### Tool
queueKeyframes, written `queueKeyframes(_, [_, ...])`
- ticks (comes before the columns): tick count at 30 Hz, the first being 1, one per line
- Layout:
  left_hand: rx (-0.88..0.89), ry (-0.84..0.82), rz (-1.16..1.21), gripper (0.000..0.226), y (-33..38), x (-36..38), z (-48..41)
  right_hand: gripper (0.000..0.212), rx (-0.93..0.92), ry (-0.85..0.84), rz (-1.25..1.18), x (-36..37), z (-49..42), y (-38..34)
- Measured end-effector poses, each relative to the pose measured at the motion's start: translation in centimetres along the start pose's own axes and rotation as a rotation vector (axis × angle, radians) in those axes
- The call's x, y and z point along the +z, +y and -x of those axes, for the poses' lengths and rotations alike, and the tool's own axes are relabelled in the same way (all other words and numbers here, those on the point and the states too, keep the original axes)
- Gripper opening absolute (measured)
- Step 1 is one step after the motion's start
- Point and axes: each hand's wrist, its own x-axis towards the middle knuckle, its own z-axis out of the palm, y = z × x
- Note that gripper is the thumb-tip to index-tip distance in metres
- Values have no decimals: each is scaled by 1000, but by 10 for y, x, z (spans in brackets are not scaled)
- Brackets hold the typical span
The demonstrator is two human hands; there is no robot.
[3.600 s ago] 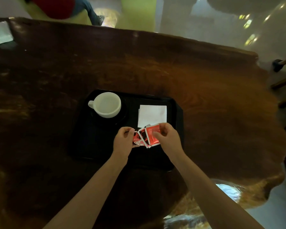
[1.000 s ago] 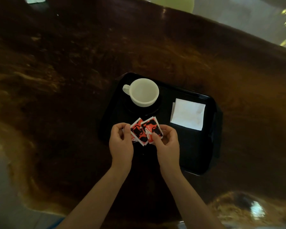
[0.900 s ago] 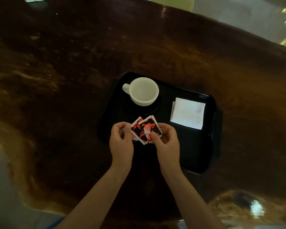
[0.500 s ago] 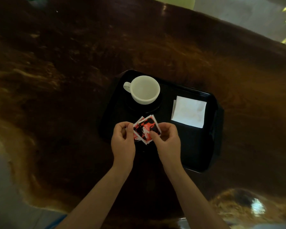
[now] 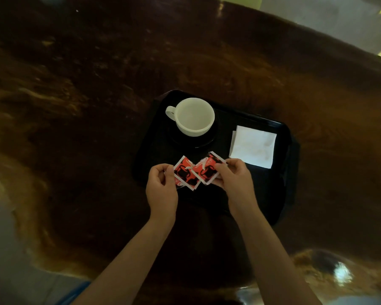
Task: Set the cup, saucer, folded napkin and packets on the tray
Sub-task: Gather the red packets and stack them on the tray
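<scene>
A black tray (image 5: 284, 194) lies on the dark wooden table. At its far left a white cup (image 5: 195, 116) stands on a dark saucer (image 5: 207, 140), handle to the left. The folded white napkin (image 5: 253, 146) lies flat at the far right of the tray. Red, black and white packets (image 5: 196, 173) are fanned out over the tray's near left part. My left hand (image 5: 162, 190) pinches the left packet's edge, and my right hand (image 5: 236, 183) pinches the right packet. Whether the packets touch the tray cannot be told.
The wide wooden table (image 5: 75, 106) stretches left and beyond the tray. Its irregular near edge shows at bottom left and bottom right, with pale floor beyond. A green object (image 5: 240, 0) sits past the far edge.
My hands have moved slightly apart and the packets are spread wider, side by side. The cup, saucer and napkin have stayed put; only the camera view shifted a little.
</scene>
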Motion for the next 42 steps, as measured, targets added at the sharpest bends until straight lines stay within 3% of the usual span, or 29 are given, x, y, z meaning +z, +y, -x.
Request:
queueKeyframes(6, [-18, 49, 16, 7, -2, 5, 3, 11, 119, 120, -23, 23, 7, 27])
queueKeyframes(11, [-23, 22, 68, 7, 0, 7, 5, 11, 152, 112, 0, 35, 11, 44])
queueKeyframes(13, [-16, 11, 74, 11, 1, 6, 6, 8, 102, 103, 35, 36, 12, 46])
queueKeyframes(16, [-11, 1, 60, 10, 0, 5, 6, 35, -122, 66, 136, 34, 10, 49])
queueKeyframes(18, [1, 3, 43, 11, -1, 5, 6, 40, -237, 39, 215, 34, 9, 48])
queueKeyframes(23, [8, -9, 18, 16, -7, 6, 11, 15, -179, 101, 92, 30, 2, 47])
queueKeyframes(29, [-166, -95, 144, 10, -4, 4, 1, 18, -280, 64, 170, 14, -10, 37])
queueKeyframes(36, [-222, -205, 62, 10, 4, 9, -17, 19, -385, -206, 440, 1, -25, 25])
queueKeyframes(42, [-157, -162, -32, 8, 1, 16, -13, 29, -430, -63, 485, 16, -30, 35])
